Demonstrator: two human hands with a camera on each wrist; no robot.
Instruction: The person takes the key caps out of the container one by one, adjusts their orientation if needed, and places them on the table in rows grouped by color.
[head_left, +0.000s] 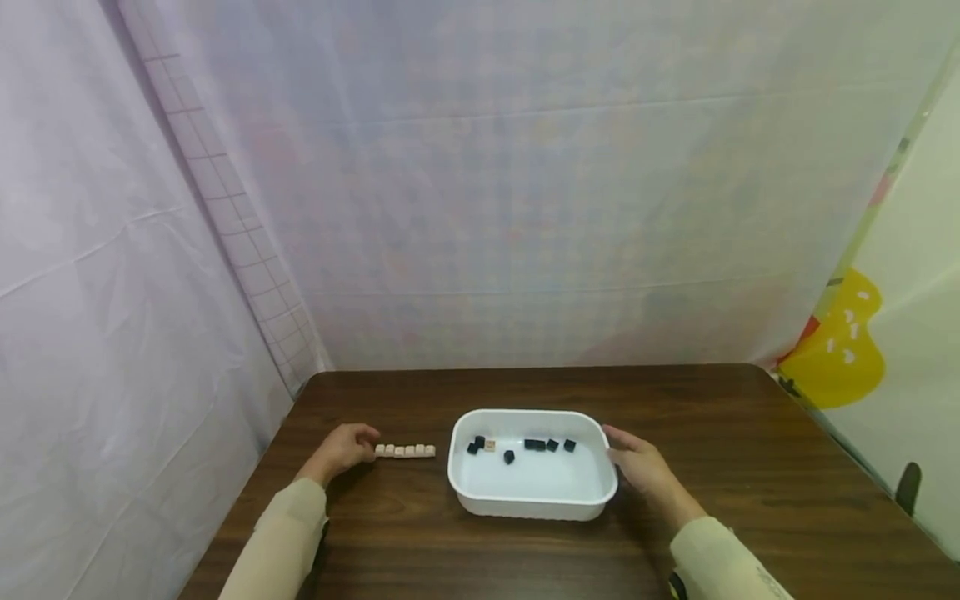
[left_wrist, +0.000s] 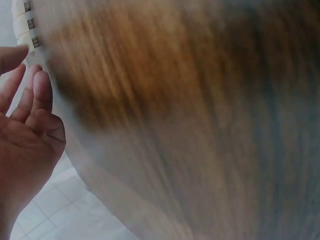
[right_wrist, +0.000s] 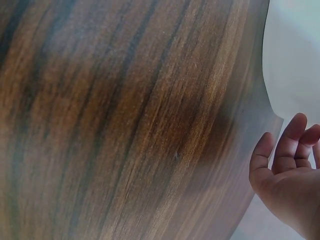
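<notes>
My left hand is at the left end of a short row of small cream-white letter cubes on the brown table. Its fingertips are right at the end cube, thumb and fingers slightly apart. The left wrist view shows dark marks on the sides of the cubes. My right hand touches the right side of a white rectangular tub, fingers loosely bent along its outer wall. In the right wrist view the fingertips are against the tub's lower edge. The tub holds several small black cubes and one light cube.
The dark wood-grain table spreads out around the tub. White sheeting hangs behind the far edge and on the left. A yellow shape shows on the light surface beyond the table's right edge.
</notes>
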